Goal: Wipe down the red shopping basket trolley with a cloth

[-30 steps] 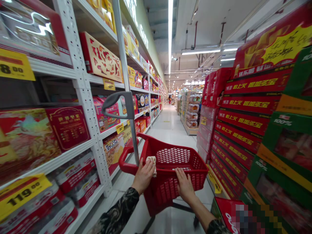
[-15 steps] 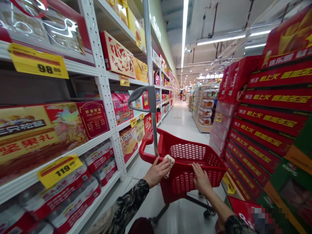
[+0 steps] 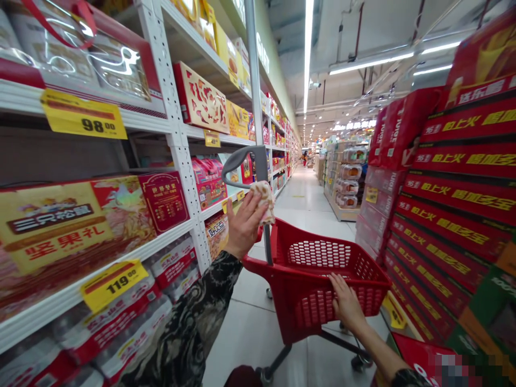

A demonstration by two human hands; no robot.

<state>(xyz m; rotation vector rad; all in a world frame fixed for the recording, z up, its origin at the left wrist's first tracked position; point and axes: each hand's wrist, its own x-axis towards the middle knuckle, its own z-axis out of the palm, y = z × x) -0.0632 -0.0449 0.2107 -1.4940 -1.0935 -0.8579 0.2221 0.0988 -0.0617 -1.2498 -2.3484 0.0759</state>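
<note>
A red plastic shopping cart (image 3: 298, 309) stands in front of me, with a perforated basket and a tall grey pole (image 3: 253, 80) rising from its near left corner. On the pole sits a grey looped handle (image 3: 263, 164). My left hand (image 3: 244, 223) has a pale patterned cloth (image 3: 264, 201) under its fingers, against the pole just below that handle. My right hand (image 3: 347, 303) lies on the near side of the basket, fingers stretched out to its upper rim. The cloth partly hides the pole.
White shelving (image 3: 181, 156) with boxed goods and yellow price tags runs along the left. Stacked red cartons (image 3: 455, 204) line the right, close to the cart. Behind the cart, a tiled aisle (image 3: 300, 199) stretches away between them.
My left hand has moved up with the cloth, from the basket's rim at the pole's foot to just below the handle. My right hand stays on the basket; the view has shifted slightly.
</note>
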